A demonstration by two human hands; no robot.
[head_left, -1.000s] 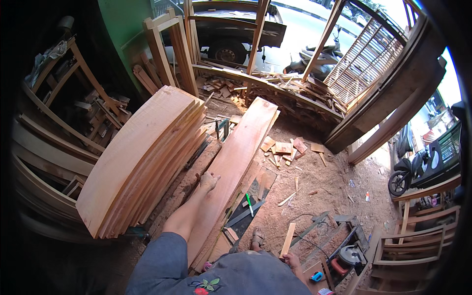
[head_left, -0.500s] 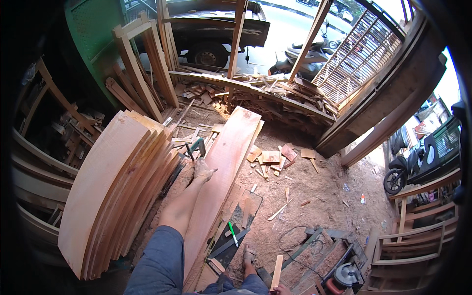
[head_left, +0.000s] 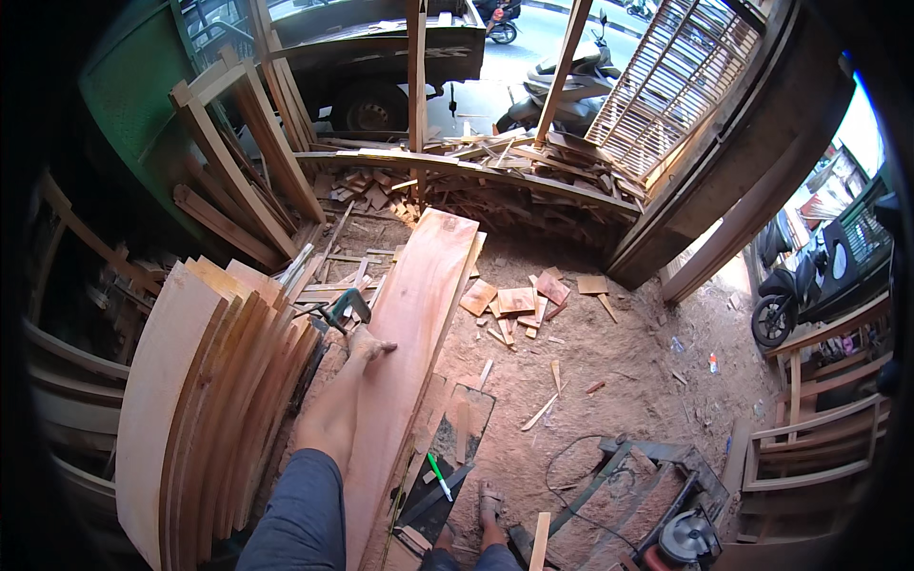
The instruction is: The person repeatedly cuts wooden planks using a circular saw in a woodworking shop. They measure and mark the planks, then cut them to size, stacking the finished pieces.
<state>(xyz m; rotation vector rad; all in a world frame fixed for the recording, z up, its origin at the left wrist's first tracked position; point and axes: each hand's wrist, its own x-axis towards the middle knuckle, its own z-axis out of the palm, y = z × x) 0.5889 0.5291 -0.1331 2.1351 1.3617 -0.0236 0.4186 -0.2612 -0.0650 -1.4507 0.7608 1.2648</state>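
My left hand (head_left: 367, 345), arm stretched forward, lies at the left edge of a long reddish plank (head_left: 407, 309). Its thumb rests on the plank's top face, and the other fingers are hidden past the edge. Just beyond the hand is a green metal tool that looks like a clamp (head_left: 350, 306). To the left stands a stack of curved wooden boards (head_left: 171, 381). A narrow wood strip (head_left: 540, 542) rises from the lower edge; my right hand is out of the picture.
A circular saw (head_left: 687, 540) sits at lower right beside a metal frame with a cord. A green-and-white marker-like stick (head_left: 439, 476) lies right of the plank. Wood offcuts (head_left: 517, 301) lie on the sawdust-covered floor. Leaning wooden frames (head_left: 214, 143) stand at the back left, a parked motorbike (head_left: 571, 86) beyond.
My view has shifted, moving the plank and left hand slightly left in it. My right hand, seen earlier at the lower edge with the strip, has left the picture.
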